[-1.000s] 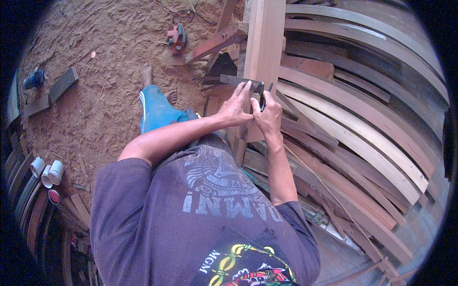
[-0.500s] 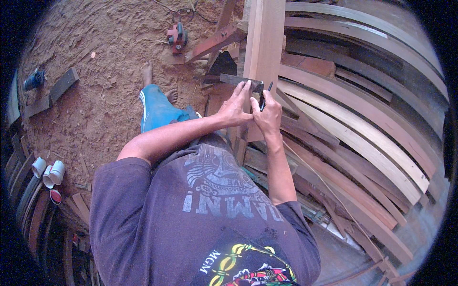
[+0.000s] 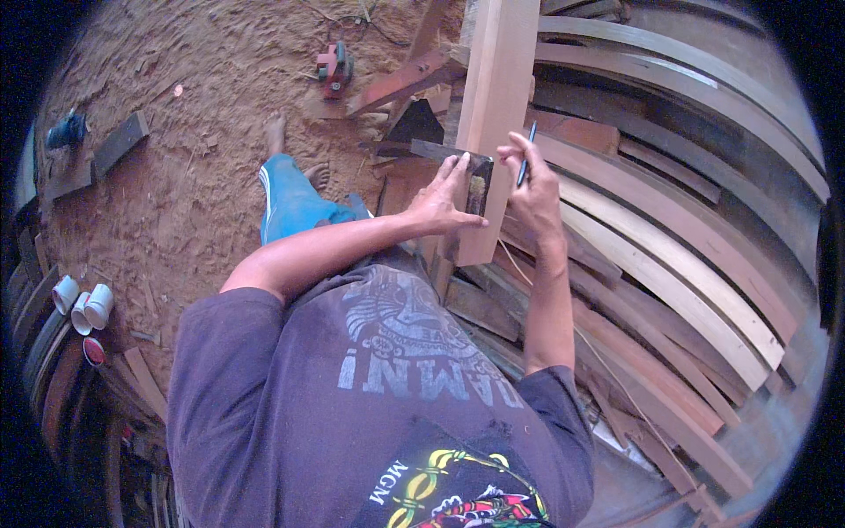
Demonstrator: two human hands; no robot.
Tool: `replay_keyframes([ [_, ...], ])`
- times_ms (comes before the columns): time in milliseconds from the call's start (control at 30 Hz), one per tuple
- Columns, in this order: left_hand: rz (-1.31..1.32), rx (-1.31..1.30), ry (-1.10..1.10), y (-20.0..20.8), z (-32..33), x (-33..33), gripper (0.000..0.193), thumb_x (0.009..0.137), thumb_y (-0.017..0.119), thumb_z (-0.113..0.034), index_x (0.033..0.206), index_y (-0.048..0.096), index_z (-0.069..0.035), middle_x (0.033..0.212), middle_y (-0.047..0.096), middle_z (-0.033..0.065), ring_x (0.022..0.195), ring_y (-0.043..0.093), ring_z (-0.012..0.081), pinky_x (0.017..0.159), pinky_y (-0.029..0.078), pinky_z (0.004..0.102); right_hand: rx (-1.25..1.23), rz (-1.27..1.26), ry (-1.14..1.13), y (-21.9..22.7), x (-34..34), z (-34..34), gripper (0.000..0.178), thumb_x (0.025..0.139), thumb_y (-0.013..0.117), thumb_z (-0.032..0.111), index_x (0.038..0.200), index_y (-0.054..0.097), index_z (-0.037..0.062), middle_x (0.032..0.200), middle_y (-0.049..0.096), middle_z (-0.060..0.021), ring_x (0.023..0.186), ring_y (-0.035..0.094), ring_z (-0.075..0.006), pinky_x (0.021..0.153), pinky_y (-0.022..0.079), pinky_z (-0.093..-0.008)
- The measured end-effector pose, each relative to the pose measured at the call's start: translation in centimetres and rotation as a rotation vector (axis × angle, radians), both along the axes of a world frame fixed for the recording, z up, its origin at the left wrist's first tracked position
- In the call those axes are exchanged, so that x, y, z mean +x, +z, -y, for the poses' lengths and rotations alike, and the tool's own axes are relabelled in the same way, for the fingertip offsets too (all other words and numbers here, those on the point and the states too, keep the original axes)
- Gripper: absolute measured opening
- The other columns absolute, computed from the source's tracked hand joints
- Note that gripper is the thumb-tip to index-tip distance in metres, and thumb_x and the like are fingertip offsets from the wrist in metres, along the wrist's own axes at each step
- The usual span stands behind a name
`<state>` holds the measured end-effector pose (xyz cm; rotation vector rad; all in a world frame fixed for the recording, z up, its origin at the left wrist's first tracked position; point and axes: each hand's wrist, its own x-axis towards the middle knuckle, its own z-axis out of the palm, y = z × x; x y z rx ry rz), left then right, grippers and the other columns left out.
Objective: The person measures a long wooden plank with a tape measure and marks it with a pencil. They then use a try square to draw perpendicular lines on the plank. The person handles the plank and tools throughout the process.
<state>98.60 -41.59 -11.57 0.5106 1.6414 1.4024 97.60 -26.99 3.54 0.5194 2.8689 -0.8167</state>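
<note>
A dark try square (image 3: pixel 480 180) lies across a squared wooden beam (image 3: pixel 502 97) near its close end. My left hand (image 3: pixel 443 201) presses on the square, fingers stretched out over its blade and thumb spread out near the lower end of its stock. To the right of the beam, my right hand (image 3: pixel 537 195) is raised, closed around a thin dark pen (image 3: pixel 528 155) that points up and away. Its tip is clear of the wood.
Long curved planks (image 3: pixel 651 238) lie stacked to the right. A red power tool (image 3: pixel 334 70) rests on the sawdust-covered ground (image 3: pixel 194 106), near a reddish wooden brace (image 3: pixel 405 81). White cups (image 3: pixel 98 306) and dark wood offcuts (image 3: pixel 121 148) are at the left.
My right hand has moved right and lifted away from the square with the pen. My left hand stays on the square. The view has shifted slightly.
</note>
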Motion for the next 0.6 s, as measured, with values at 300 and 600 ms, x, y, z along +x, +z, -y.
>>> replay_keyframes([
  [300,0.040,0.016,0.016,0.5,0.3,-0.2,0.142,0.069,0.092,-0.061,0.171,0.008,-0.009,0.176,0.013,0.0237,0.163,0.018,0.0401,0.130,0.024,0.0518,0.026,0.013,0.120,1.7,-5.8,0.7,0.029,0.108,0.067,0.023,0.131,0.072,0.0054,0.087,0.073,-0.0062,0.075,0.068,-0.0112,0.067,0.056,-0.0284],
  [600,0.025,-0.042,-0.002,1.2,0.4,-0.6,0.139,0.068,0.092,-0.061,0.170,0.013,-0.007,0.175,0.018,0.0235,0.161,0.023,0.0403,0.129,0.027,0.0518,0.377,0.515,0.563,-3.4,-9.8,1.2,0.042,0.102,0.066,0.040,0.092,0.076,0.0005,0.097,0.075,-0.0242,0.096,0.073,-0.0421,0.085,0.057,-0.0504],
])
